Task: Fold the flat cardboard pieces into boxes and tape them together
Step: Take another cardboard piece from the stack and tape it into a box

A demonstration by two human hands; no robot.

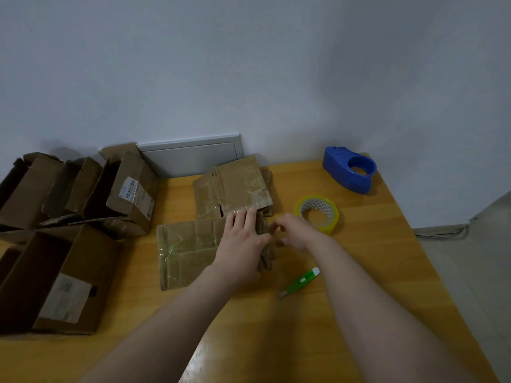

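Note:
A flat cardboard piece (188,250), shiny with old tape, lies in the middle of the wooden table (373,272). My left hand (243,244) rests flat on its right part, fingers straight. My right hand (293,230) is blurred at the piece's right edge with its fingers curled; whether it pinches the flaps there I cannot tell. A stack of more flat cardboard pieces (232,186) lies just behind. A roll of clear tape (318,214) with a yellow-green rim sits right of my right hand. A blue tape dispenser (351,170) stands at the far right corner.
Several folded open boxes (130,194) (63,275) crowd the table's left side. A green box cutter (300,281) lies near my right forearm. The white wall runs behind the table, and the table's right edge drops to a grey floor.

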